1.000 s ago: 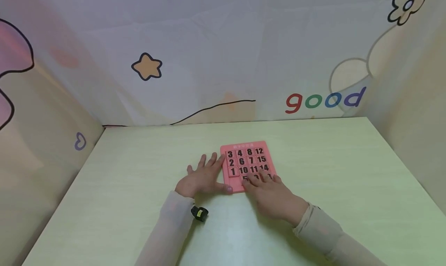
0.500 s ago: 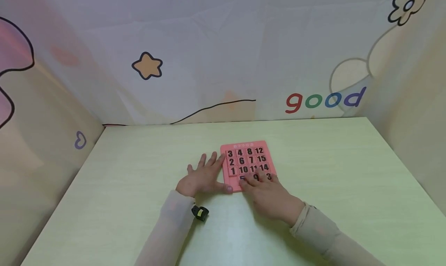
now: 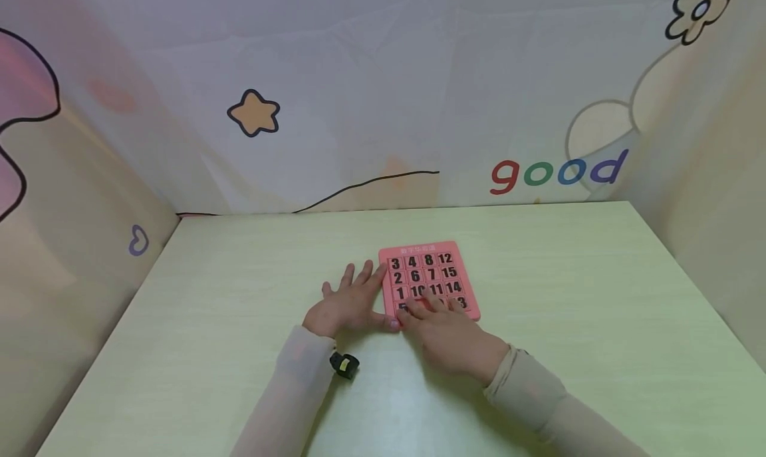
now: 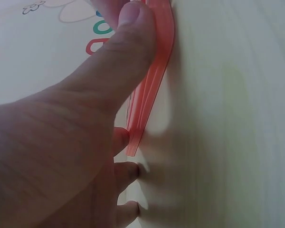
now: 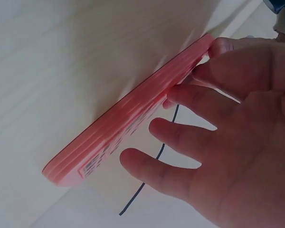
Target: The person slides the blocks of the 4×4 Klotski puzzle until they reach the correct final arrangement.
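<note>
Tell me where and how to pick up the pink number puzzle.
Probably best pinched at the right edge, coming from the right: the pink number puzzle lies flat on the table, and that straight, thin rim is bare, whereas the left hand touches the left edge and the right hand covers part of the near side.

My left hand [image 3: 347,307] blocks the puzzle's [image 3: 423,269] left edge; my right hand [image 3: 445,339] covers part of its bottom row. Top and right edges reachable. Table [image 3: 568,277] free both sides, wall [image 3: 371,98] closes off the back.
</note>
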Demonstrator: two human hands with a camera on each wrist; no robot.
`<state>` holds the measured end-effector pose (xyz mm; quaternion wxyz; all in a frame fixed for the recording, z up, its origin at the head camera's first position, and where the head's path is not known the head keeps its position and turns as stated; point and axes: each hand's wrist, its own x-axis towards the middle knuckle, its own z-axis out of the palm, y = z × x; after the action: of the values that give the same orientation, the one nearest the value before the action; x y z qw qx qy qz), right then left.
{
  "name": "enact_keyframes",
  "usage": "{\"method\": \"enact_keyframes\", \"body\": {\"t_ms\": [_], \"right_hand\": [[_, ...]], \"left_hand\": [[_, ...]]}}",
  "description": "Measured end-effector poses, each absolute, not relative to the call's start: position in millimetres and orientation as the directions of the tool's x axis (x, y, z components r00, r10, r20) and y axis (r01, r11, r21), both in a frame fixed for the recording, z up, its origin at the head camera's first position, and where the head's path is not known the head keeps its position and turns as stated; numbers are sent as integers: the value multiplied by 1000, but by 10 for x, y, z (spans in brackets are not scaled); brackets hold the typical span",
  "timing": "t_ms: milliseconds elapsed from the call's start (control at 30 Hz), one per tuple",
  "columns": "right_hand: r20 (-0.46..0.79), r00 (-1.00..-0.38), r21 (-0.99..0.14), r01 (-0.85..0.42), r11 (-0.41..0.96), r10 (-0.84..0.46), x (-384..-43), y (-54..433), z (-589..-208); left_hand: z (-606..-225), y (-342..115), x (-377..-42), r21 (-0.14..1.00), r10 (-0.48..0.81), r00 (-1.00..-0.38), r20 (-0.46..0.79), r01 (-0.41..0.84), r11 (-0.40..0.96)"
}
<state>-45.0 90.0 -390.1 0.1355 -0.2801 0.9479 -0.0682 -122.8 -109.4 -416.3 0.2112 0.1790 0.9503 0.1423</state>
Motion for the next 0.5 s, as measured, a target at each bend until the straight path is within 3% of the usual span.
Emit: {"method": "enact_keyframes", "body": {"t_ms": [500], "right_hand": [[-215, -860, -159, -436, 886, -462, -317, 1278, -3911]], "left_hand": [[-4158, -1099, -1227, 362, 384, -846, -371, 249, 898]]}}
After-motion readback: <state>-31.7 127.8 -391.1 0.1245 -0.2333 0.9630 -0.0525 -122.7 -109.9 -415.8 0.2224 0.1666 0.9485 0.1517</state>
